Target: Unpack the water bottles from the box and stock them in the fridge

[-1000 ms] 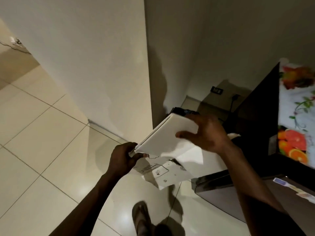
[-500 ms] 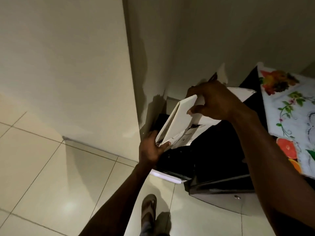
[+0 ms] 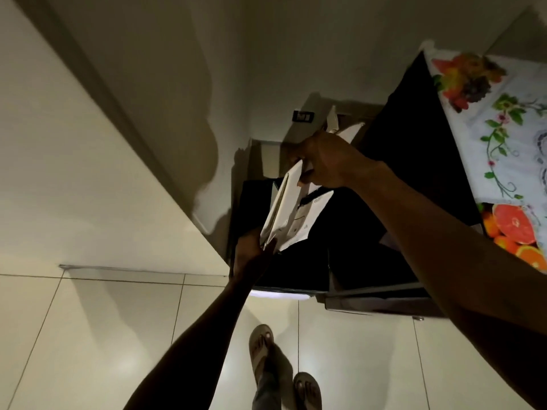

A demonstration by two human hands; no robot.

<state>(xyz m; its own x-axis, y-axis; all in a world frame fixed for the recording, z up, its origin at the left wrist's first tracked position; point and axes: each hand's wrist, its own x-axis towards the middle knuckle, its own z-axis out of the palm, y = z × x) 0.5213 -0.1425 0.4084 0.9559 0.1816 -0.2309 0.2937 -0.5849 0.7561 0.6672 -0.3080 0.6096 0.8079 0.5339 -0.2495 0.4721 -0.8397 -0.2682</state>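
White box, seemingly black fridge

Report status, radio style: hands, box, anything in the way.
Left hand grips flattened box at its low end; right hand grips the top. Box edge-on over the dark gap beside the fridge. No bottles visible.

I stand in a home, in a dim corner by the fridge. Evidence: glossy tiled floor, plain painted walls, a wall socket, a fruit-and-flower cloth over the fridge top, my sandals on bare feet.
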